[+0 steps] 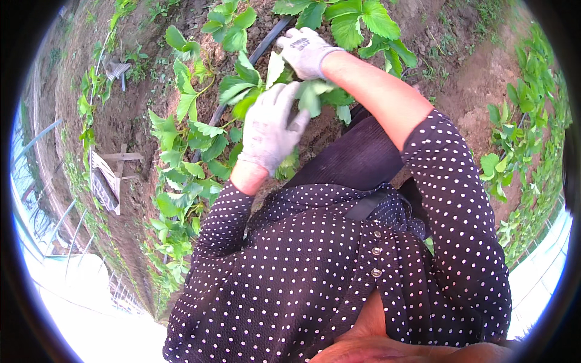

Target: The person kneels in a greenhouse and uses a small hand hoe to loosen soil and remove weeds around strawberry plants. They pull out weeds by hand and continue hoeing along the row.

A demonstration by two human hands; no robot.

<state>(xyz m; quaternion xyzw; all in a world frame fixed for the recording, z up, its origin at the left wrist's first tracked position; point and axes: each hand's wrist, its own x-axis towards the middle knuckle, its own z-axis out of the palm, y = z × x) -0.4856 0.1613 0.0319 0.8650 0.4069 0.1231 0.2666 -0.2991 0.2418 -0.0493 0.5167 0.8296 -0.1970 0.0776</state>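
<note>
Both my hands wear pale, soil-stained work gloves and are among strawberry plants [245, 81] growing in a row. My left hand [270, 125] is over the leaves with its thumb apart from the fingers, and a blurred leaf [311, 97] lies just beyond its fingertips. Farther up, my right hand [306, 52] reaches down beside a black drip irrigation hose [268, 41], its fingers bent. Leaves lie right under and beside it; whether it grips a stem cannot be told. Large green leaves [363, 20] stand just past the right hand.
The plant row continues down the left side [174, 195] over brown soil. A wooden crate-like frame [106, 181] stands on the ground farther left. Another row of plants [522, 131] runs along the right. Metal hoops of a greenhouse [68, 218] show at the lower left.
</note>
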